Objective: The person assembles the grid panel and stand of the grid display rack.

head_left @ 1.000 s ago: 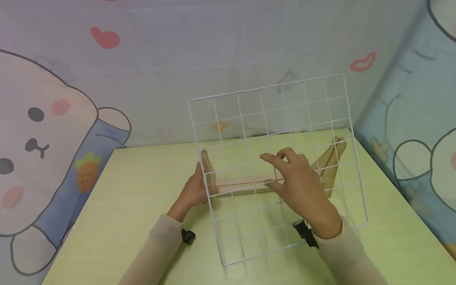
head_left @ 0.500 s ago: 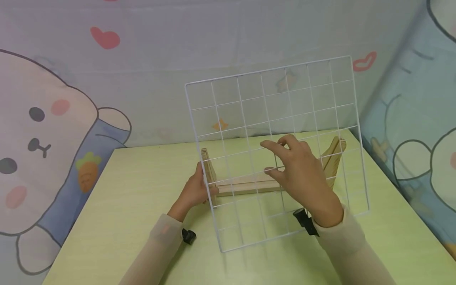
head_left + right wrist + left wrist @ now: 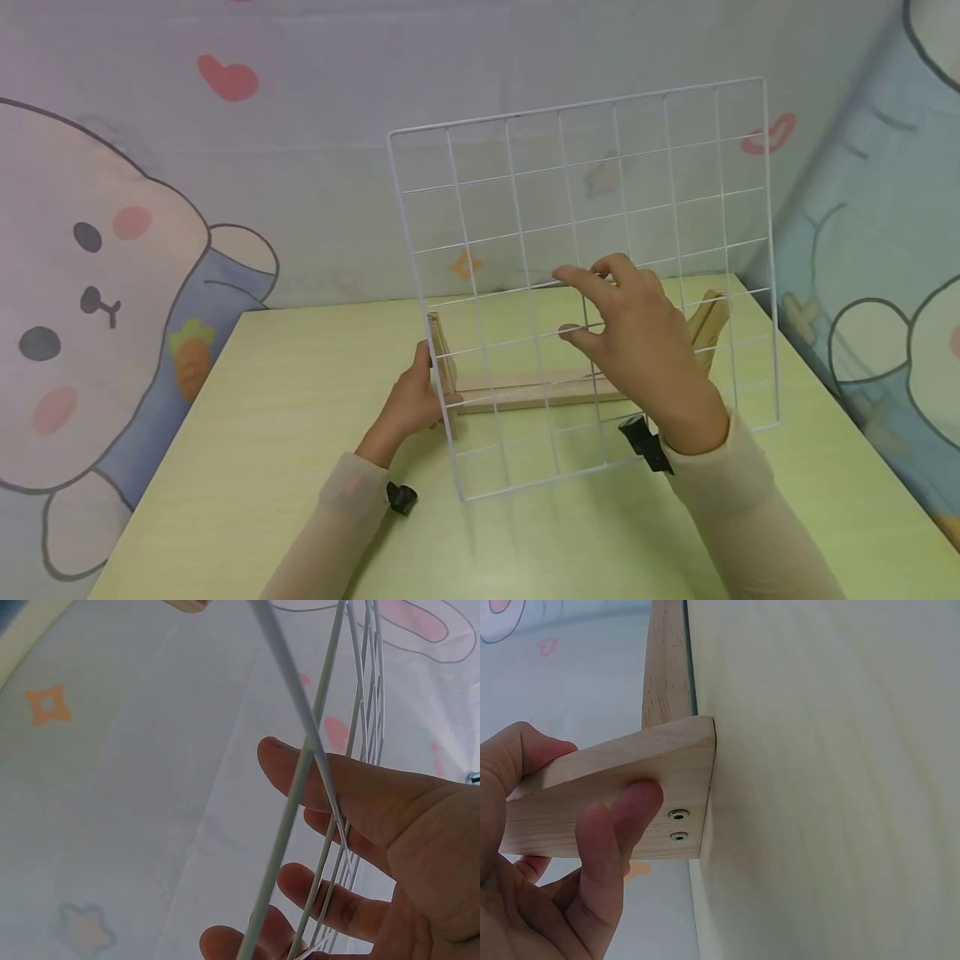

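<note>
A white wire grid panel (image 3: 558, 109) is held tilted in the air by my right hand (image 3: 648, 350). The thumb and fingers of that hand are curved about its wires, as the right wrist view also shows. Behind the grid's lower half stands a wooden stand (image 3: 540, 398) with a crossbar and two end pieces. My left hand (image 3: 408, 404) grips its left end piece (image 3: 441, 350). In the left wrist view, metal screw heads (image 3: 679, 815) show on this wooden end. The stand's right end piece (image 3: 708, 329) is partly hidden by my right hand and the grid.
The stand rests on a pale yellow-green table (image 3: 300, 367). A fabric backdrop (image 3: 322, 125) with cartoon figures and hearts hangs behind the table and along its right side. A small black camera (image 3: 402, 498) sits by the left cuff, another (image 3: 641, 442) by the right.
The wire grid has risen along with my right hand, its lower edge moving up and away over the table. My left hand keeps its grip on the stand, which stays in place.
</note>
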The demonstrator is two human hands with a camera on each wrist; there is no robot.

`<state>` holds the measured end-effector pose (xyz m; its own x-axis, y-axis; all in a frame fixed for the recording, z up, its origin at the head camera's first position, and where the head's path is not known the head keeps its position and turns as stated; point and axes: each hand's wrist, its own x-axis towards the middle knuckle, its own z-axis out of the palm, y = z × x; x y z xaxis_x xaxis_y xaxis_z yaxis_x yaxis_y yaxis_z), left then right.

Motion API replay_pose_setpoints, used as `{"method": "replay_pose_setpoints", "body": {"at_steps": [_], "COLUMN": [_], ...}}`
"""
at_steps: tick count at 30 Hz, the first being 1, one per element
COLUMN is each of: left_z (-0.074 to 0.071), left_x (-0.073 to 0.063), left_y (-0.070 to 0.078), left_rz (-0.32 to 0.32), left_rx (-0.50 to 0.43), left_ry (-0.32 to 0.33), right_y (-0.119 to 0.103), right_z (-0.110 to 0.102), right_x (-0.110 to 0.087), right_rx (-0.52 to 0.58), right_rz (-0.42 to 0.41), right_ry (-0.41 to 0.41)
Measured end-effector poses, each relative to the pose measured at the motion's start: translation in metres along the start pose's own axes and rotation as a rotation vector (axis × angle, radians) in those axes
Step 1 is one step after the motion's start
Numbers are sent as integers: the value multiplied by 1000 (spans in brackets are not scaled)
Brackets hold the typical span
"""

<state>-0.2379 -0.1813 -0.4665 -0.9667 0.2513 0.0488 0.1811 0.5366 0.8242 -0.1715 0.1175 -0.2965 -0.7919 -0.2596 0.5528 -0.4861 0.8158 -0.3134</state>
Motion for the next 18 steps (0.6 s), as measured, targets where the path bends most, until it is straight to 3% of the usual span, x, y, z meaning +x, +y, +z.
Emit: {"method": "replay_pose_setpoints", "body": {"at_steps": [8, 18], "left_z": [1, 3], "left_x": [0, 0], "left_y": [1, 1], "left_rz": [-26, -8], "left_rx": [-32, -30], "left_ry": [0, 1], "right_y": [-3, -7], "right_z": [-11, -20], "right_x": [13, 32], "right_rx": [4, -10], "right_rz": [-3, 2], "right_ry": [-2, 28]}}
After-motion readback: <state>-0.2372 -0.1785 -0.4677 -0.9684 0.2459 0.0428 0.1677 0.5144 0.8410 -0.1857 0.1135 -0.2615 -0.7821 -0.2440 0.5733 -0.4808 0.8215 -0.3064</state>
